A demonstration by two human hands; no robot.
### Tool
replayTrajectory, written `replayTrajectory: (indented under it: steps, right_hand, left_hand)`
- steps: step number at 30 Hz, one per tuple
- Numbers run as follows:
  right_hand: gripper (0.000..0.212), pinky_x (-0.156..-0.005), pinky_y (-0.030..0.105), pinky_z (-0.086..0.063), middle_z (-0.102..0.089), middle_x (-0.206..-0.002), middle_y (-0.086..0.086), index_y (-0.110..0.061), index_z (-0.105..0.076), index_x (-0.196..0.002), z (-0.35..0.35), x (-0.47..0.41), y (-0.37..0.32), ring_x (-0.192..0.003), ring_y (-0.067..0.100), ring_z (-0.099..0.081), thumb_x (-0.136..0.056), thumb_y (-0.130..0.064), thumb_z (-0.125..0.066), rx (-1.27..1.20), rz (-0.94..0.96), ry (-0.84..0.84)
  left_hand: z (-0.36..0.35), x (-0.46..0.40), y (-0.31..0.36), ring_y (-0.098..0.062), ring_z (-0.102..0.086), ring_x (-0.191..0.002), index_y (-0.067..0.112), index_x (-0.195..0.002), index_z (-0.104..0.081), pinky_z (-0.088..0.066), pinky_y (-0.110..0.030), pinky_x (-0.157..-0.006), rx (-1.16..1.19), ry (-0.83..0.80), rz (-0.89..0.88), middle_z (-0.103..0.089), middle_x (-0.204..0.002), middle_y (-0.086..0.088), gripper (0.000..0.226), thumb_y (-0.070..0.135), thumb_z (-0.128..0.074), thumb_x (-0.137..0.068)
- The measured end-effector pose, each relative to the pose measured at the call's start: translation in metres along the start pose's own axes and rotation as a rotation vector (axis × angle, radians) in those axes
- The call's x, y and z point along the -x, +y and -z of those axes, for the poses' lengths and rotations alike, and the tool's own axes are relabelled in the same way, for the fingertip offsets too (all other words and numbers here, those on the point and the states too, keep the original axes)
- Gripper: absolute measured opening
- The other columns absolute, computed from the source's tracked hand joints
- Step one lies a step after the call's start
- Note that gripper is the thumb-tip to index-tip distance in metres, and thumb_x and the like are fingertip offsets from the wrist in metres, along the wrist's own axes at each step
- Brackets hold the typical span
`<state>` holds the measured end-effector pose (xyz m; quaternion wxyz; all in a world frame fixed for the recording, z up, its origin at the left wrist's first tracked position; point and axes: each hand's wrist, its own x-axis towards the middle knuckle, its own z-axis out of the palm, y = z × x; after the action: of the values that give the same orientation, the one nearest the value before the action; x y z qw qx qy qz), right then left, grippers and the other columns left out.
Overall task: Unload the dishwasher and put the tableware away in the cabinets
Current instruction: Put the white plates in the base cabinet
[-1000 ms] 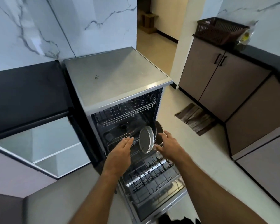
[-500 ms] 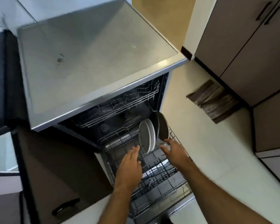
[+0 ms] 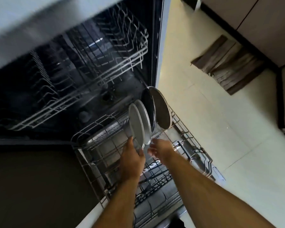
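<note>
Four plates are standing on edge in the pulled-out lower rack (image 3: 184,134) of the dishwasher (image 3: 156,46): two grey plates (image 3: 139,124) in front, two dark plates (image 3: 161,109) behind. Left hand (image 3: 132,160) is gripping the front grey plate's lower rim. Right hand (image 3: 161,149) is hovering unclenched just beside them, touching nothing. Upper rack (image 3: 105,63) is sitting inside.

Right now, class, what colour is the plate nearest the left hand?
Light grey plate, clearest in the head view.

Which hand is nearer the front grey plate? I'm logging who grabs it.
Left. The left hand touches the front grey plate at its lower edge; the right hand is open just to its right, below the second grey plate.
</note>
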<state>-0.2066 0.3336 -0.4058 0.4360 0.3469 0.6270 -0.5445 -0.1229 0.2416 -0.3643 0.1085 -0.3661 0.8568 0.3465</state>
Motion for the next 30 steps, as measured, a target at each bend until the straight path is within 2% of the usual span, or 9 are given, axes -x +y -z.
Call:
replayTrajectory:
  steps: [3,6,12,15,19,22,23,26,30]
  right_hand:
    - [0.017,-0.057,0.023,-0.047,-0.065,-0.092,-0.002,-0.022,-0.064,-0.107,-0.006,-0.023,0.007,-0.074,0.013,-0.064,-0.091,-0.028,-0.066,0.641,0.335,0.115]
    - [0.013,-0.066,0.028,-0.052,-0.066,-0.095,-0.002,-0.024,-0.062,-0.105,-0.007,-0.031,0.012,-0.080,0.013,-0.062,-0.094,-0.031,-0.060,0.936,0.549,0.122]
    - [0.015,-0.061,0.025,-0.040,-0.058,-0.084,-0.002,-0.022,-0.068,-0.095,0.001,-0.041,0.002,-0.072,0.015,-0.053,-0.093,-0.021,-0.053,1.021,0.557,0.102]
    - [0.019,-0.051,0.018,-0.034,-0.058,-0.081,-0.001,-0.019,-0.066,-0.087,-0.008,-0.032,0.001,-0.065,0.005,-0.049,-0.097,-0.020,-0.050,0.973,0.566,0.109]
    - [0.030,-0.047,0.016,-0.033,-0.056,-0.077,0.000,-0.015,-0.057,-0.080,-0.009,-0.005,0.006,-0.062,0.006,-0.050,-0.102,-0.032,-0.045,0.897,0.564,0.139]
    - [0.031,-0.044,0.017,-0.038,-0.060,-0.078,0.001,-0.018,-0.058,-0.079,-0.003,0.025,0.013,-0.060,0.008,-0.056,-0.101,-0.034,-0.045,0.908,0.537,0.177]
    - [0.028,-0.042,0.017,-0.037,-0.060,-0.078,0.001,-0.016,-0.059,-0.084,-0.001,0.037,0.015,-0.059,0.009,-0.056,-0.101,-0.034,-0.045,0.951,0.522,0.191]
    - [0.028,-0.033,0.013,-0.034,-0.057,-0.075,-0.001,-0.012,-0.061,-0.093,0.008,0.083,0.023,-0.053,0.008,-0.053,-0.103,-0.033,-0.045,0.973,0.512,0.212]
    - [0.032,-0.067,0.031,-0.042,-0.051,-0.082,0.001,-0.010,-0.061,-0.100,0.018,0.155,0.033,-0.086,0.027,-0.063,-0.104,-0.029,-0.035,1.122,0.653,0.229]
  left_hand:
    - [-0.020,-0.038,0.001,-0.020,-0.062,-0.112,0.026,-0.142,-0.042,-0.052,-0.029,-0.092,0.086,-0.020,0.055,-0.057,-0.132,-0.001,0.057,0.031,-0.066,-0.090]
    - [-0.033,-0.066,0.012,-0.024,-0.065,-0.106,0.023,-0.139,-0.042,-0.057,-0.037,-0.086,0.032,-0.055,0.082,-0.062,-0.127,-0.005,0.056,0.027,-0.063,-0.086]
    - [-0.054,-0.085,0.022,-0.031,-0.065,-0.105,0.017,-0.146,-0.033,-0.055,-0.042,-0.088,-0.107,-0.081,0.052,-0.065,-0.118,-0.014,0.064,0.026,-0.059,-0.088]
    - [-0.049,-0.081,0.020,-0.029,-0.066,-0.099,0.013,-0.137,-0.044,-0.051,-0.035,-0.074,-0.115,-0.045,0.091,-0.067,-0.113,-0.012,0.046,0.025,-0.055,-0.094]
    - [-0.027,-0.058,0.017,-0.024,-0.066,-0.089,0.010,-0.121,-0.054,-0.045,-0.025,-0.066,-0.036,0.032,0.096,-0.069,-0.109,-0.008,0.029,0.025,-0.054,-0.096]
    - [0.002,-0.027,0.024,-0.013,-0.052,-0.072,0.005,-0.114,-0.056,-0.033,-0.010,-0.049,0.006,0.066,0.090,-0.066,-0.101,-0.008,0.023,0.019,-0.053,-0.097]
    - [0.013,-0.016,0.027,-0.013,-0.049,-0.071,0.004,-0.116,-0.056,-0.031,-0.012,-0.045,0.040,0.074,0.116,-0.065,-0.100,-0.008,0.025,0.020,-0.053,-0.097]
    - [0.043,0.021,0.033,-0.025,-0.061,-0.084,0.004,-0.127,-0.054,-0.039,-0.018,-0.057,0.165,0.120,0.216,-0.066,-0.115,-0.013,0.033,0.022,-0.052,-0.099]
    - [0.091,0.077,0.034,-0.027,-0.060,-0.085,0.004,-0.126,-0.057,-0.048,-0.030,-0.069,0.445,0.190,0.346,-0.066,-0.114,-0.017,0.034,0.022,-0.056,-0.097]
